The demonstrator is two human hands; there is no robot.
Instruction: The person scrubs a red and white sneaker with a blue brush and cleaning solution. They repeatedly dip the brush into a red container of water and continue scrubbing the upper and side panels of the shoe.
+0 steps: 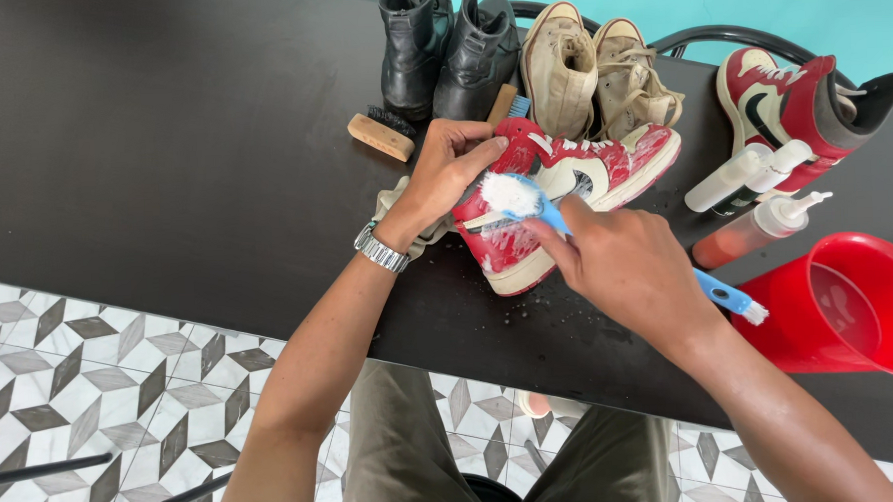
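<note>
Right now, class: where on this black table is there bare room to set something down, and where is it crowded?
Free: the table's left part, beyond the wooden brush and black boots. Crowded: the right, among the soapy red sneaker, bottles and red tub.

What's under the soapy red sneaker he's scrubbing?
A beige cloth shows beneath the red sneaker near the left hand; its remainder is hidden by the shoe.

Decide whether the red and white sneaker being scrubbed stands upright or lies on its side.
On its side. The red and white sneaker shows its side panel facing up, lathered, pinned by the left hand while the right hand scrubs.
</note>
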